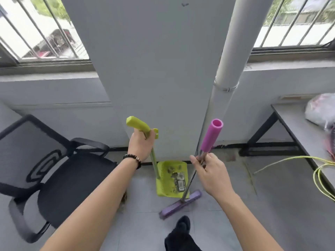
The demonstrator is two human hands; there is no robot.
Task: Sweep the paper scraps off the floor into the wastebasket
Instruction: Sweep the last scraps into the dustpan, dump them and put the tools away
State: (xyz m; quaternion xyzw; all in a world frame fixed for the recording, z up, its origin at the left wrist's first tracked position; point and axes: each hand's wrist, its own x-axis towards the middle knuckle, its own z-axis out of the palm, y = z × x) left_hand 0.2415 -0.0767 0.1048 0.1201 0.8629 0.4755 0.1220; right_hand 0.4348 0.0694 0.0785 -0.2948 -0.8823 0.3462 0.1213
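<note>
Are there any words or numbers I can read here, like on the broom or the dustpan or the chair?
No words or numbers can be read anywhere here.
Dark scrap in the dustpan: it may carry print, but it is too blurred to read.
Chair back: a black swirl pattern, not letters.
Broom grip and dustpan handle: no label shows.

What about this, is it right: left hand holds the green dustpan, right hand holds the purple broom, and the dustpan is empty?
No: the head view shows scraps in the green dustpan, so it is not empty. The left hand holds it; the right hand holds the purple broom.
</note>
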